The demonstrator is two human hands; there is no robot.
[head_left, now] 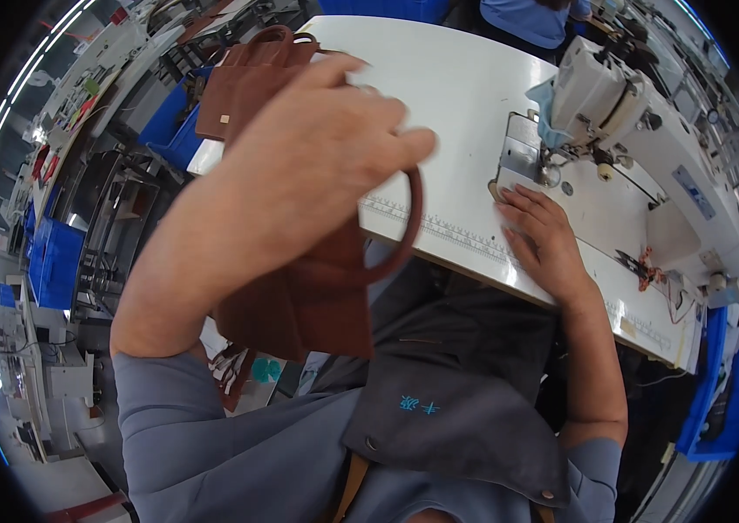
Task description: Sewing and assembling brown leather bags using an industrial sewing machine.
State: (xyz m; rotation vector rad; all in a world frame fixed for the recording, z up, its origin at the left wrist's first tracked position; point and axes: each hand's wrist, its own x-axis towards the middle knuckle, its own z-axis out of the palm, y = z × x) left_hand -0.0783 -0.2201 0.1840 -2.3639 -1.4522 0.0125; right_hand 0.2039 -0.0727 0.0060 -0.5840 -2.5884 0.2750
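Note:
My left hand (334,131) is raised and smeared by motion, its fingers curled at the top of a brown leather handbag (326,309). The bag hangs below my left forearm, in front of the table edge, partly hidden by the arm. Its rounded handle (415,218) loops out to the right, under my thumb. Palm down, my right hand (539,231) rests on the white table (456,78) with fingers apart, holding nothing. Its fingertips lie beside the metal plate (519,144) of a white sewing machine (596,100).
More brown handbags (221,91) lie at the table's far left. Scissors (633,261) and orange threads (648,272) are at the right by the machine. A ruler strip (448,234) follows the front edge. Blue bins (55,261) stand left; a person in blue (526,22) sits beyond.

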